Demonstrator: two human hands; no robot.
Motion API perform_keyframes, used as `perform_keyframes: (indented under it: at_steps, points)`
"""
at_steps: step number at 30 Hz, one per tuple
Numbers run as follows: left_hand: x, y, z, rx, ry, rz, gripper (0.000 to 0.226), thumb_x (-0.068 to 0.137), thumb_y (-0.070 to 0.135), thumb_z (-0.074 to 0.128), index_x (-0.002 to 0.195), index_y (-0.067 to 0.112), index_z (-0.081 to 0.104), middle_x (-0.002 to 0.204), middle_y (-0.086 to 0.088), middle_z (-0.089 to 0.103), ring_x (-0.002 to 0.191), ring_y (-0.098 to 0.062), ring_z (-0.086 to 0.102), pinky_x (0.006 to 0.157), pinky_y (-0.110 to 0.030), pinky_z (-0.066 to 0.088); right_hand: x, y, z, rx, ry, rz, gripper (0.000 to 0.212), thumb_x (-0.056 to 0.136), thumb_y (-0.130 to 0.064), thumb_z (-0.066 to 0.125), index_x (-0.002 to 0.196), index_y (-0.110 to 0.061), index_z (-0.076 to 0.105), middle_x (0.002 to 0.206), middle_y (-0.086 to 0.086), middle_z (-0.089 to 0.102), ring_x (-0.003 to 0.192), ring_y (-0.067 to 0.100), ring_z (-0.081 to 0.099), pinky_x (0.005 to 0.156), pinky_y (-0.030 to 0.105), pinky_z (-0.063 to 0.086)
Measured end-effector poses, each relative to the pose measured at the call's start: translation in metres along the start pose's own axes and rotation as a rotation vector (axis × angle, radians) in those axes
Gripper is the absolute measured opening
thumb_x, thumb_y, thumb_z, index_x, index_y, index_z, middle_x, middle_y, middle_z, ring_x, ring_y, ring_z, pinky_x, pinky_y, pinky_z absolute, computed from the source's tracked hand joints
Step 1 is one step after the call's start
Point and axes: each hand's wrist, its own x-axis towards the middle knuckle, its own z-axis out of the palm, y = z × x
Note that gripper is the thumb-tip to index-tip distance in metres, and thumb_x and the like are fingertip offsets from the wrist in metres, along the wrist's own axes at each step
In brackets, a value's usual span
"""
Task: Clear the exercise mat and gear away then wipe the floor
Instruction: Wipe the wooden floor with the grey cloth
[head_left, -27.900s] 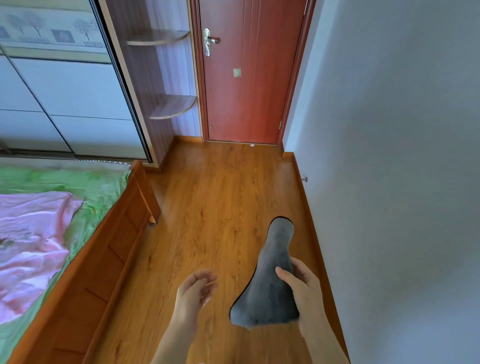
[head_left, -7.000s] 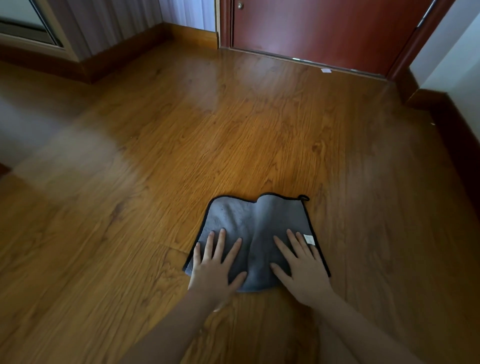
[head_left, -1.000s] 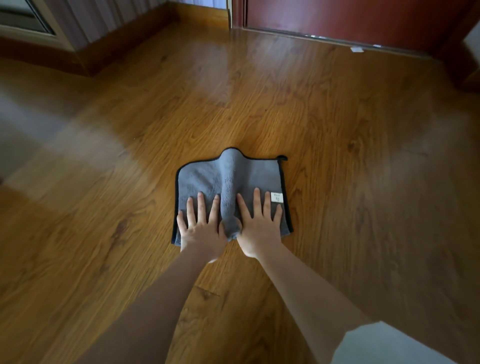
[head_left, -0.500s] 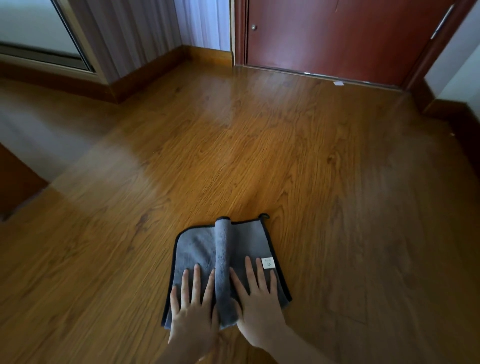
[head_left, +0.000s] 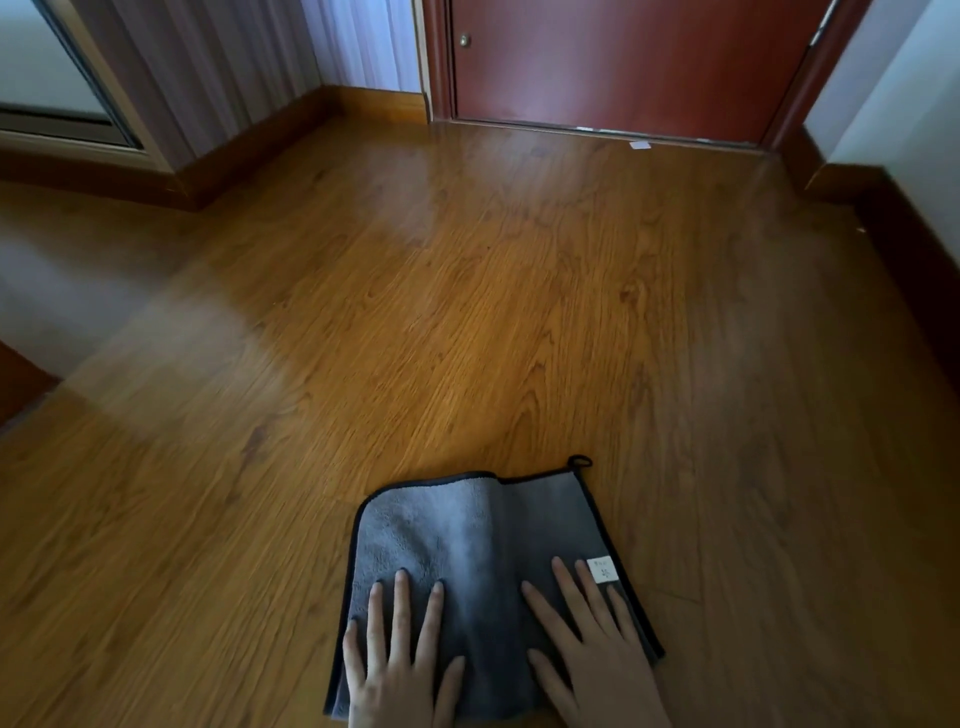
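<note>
Two flat hands pressing a grey cloth (head_left: 478, 540) to the wooden floor (head_left: 467, 322).

The left hand (head_left: 400, 670) lies palm-down on the cloth's left half, fingers straight and spread. The right hand (head_left: 597, 660) lies the same way on the right half, fingertips just beside a small white label (head_left: 602, 568). The cloth lies spread near the bottom edge, well apart from the red door (head_left: 623, 62).

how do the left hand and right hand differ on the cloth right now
The left hand lies near the gray cloth's left edge, fingers pointing straight ahead. The right hand lies near the right edge, beside the white label, fingers angled leftward. Both press flat with fingers spread.
</note>
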Motion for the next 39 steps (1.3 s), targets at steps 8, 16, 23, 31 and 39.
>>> perform_keyframes:
  at_steps: [8,16,23,31,39]
  points:
    - [0.043,0.089,-0.002,-0.072,-0.103,0.185,0.062,0.095,0.056,0.01,0.14,0.022,0.036,0.143,-0.017,0.043,0.131,-0.037,0.032,0.107,-0.053,0.014,-0.032,0.078,-0.033,-0.056,-0.021,0.371,0.056,0.095,-0.059,0.011,0.147,-0.04,0.014,0.147,0.004,0.039,0.137,0.02,0.024,0.111,0.032,0.006]
    - [0.05,0.172,0.0,-0.064,-0.141,0.352,0.064,0.087,0.054,0.032,0.14,0.019,0.044,0.146,-0.018,0.037,0.134,-0.04,0.026,0.104,-0.058,0.016,-0.061,0.115,-0.043,-0.096,0.024,0.604,0.063,0.09,-0.064,-0.001,0.144,-0.037,0.016,0.152,-0.001,0.016,0.141,0.02,0.014,0.112,0.041,0.014]
    - [0.058,0.154,-0.001,-0.085,-0.13,0.375,0.066,0.085,0.056,0.032,0.141,0.021,0.04,0.147,-0.017,0.037,0.135,-0.038,0.028,0.103,-0.058,0.02,-0.035,0.087,-0.042,-0.06,-0.049,0.727,0.063,0.092,-0.058,0.0,0.144,-0.028,0.019,0.151,0.013,0.03,0.14,0.033,0.025,0.108,0.054,0.025]
    - [0.088,0.055,-0.02,-0.08,-0.125,0.148,0.066,0.088,0.055,0.024,0.138,0.018,0.046,0.142,-0.019,0.043,0.128,-0.041,0.042,0.095,-0.065,0.035,0.053,0.021,-0.027,-0.027,-0.127,0.441,0.07,0.076,-0.06,-0.019,0.141,-0.034,-0.012,0.158,0.005,-0.006,0.141,0.021,-0.016,0.112,0.042,-0.01]
    - [0.073,-0.115,-0.041,-0.024,-0.13,-0.154,0.07,0.094,0.059,0.005,0.143,0.019,0.034,0.142,-0.018,0.043,0.128,-0.042,0.043,0.092,-0.066,0.038,0.132,-0.108,0.009,-0.103,-0.16,0.123,0.057,0.098,-0.045,0.011,0.135,-0.026,0.05,0.14,0.014,0.049,0.128,0.035,0.046,0.099,0.052,0.039]
